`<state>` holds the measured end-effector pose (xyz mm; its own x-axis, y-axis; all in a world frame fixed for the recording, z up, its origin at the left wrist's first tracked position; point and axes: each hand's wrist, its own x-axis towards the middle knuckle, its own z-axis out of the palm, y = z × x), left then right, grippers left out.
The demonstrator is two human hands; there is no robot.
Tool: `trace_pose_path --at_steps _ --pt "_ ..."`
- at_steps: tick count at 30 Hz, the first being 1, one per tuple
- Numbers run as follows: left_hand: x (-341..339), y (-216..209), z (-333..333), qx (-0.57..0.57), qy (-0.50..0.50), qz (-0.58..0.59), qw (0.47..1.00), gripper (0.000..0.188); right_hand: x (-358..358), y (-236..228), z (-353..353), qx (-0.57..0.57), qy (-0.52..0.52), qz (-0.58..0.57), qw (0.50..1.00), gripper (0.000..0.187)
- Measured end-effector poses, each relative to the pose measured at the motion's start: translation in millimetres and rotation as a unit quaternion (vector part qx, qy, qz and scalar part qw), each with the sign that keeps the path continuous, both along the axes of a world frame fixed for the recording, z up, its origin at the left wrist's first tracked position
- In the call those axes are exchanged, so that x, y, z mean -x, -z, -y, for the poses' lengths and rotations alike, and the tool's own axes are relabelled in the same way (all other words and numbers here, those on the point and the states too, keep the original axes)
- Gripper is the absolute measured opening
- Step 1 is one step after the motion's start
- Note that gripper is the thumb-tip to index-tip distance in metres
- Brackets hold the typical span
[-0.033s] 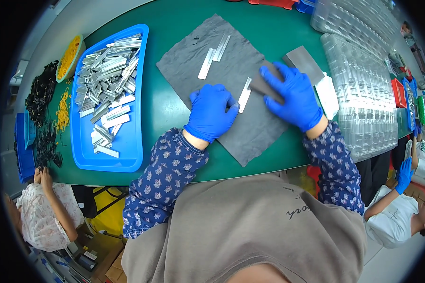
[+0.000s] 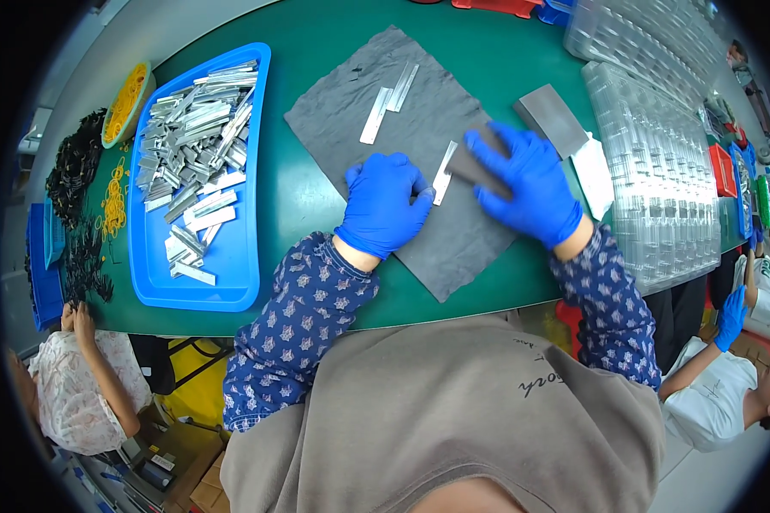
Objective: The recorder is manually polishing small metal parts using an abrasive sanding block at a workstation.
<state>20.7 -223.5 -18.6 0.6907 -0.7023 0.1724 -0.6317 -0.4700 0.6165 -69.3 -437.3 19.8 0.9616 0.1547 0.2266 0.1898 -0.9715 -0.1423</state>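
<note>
My left hand [image 2: 383,205], in a blue glove, rests on a dark grey mat [image 2: 462,256] with its fingers curled under. Anything beneath those fingers is hidden. Just right of its thumb lies a thin silvery metal strip [image 2: 441,179]. My right hand [image 2: 532,184], gloved too, grips a dark grey flat block [image 2: 473,168] whose left end meets the strip's upper part. Two more metal strips [image 2: 374,118] lie side by side, slightly offset, farther up the mat.
At left, a blue tray [image 2: 252,256] holds a heap of metal strips. Beyond it are yellow bands in a bowl [image 2: 128,103] and black pieces [image 2: 75,175]. A second grey block [image 2: 552,120], white paper [image 2: 592,175] and clear plastic trays [image 2: 654,179] stand right. Other people sit both sides.
My right hand has shifted slightly left with the dark grey block, bringing it closer to the metal strip. My left hand stays in place.
</note>
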Motion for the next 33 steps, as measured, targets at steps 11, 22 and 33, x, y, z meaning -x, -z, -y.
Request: trace_pose_path --at_steps 11,22,33 --pt "0.1 -0.3 -1.3 0.005 0.008 0.006 1.0 0.013 7.8 -1.9 -8.1 -0.002 0.004 -0.004 1.0 0.068" --pt "-2.7 -4.0 0.1 -0.006 0.018 0.003 1.0 0.011 -14.2 8.1 13.2 -0.037 0.0 0.014 0.999 0.066" --pt "-2.4 -2.8 3.4 0.002 -0.026 -0.007 1.0 0.018 -12.0 15.7 21.5 -0.009 0.103 0.07 0.992 0.063"
